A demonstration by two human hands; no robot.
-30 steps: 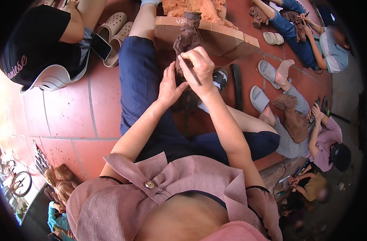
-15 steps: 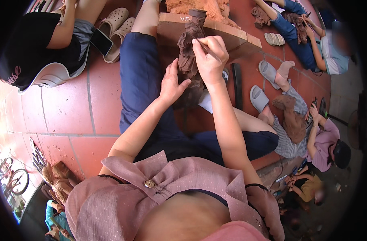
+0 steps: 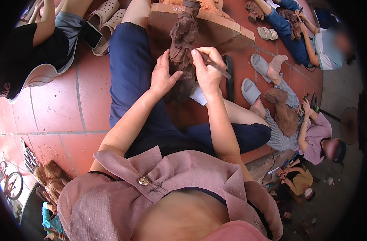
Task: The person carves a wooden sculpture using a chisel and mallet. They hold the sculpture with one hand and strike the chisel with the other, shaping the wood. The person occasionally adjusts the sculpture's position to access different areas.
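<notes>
Between my knees stands a dark brown carved figurine (image 3: 183, 34), with folds and lumps over its surface and a flat round top. My left hand (image 3: 162, 78) rests its straight fingertips against the figurine's left side, thumb held apart. On the other side, my right hand (image 3: 208, 74) pinches a thin stick-like carving tool (image 3: 219, 68) between thumb and fingers. The tool's tip points at the figurine's middle, and its back end slants out to the right. The figurine's lower part is dark and partly hidden by my hands.
A wooden block (image 3: 199, 26) bearing an orange carving lies just beyond the figurine. People sit close on both sides, one with a phone (image 3: 90, 35) at the left. Grey slippers (image 3: 251, 90) and a brown carved piece (image 3: 283, 114) are at the right, on red floor tiles (image 3: 55, 104).
The whole view has shifted, moving everything slightly left and up. My right hand has come lower along the figurine and turned, so the tool's shaft now shows. My left hand stays against it.
</notes>
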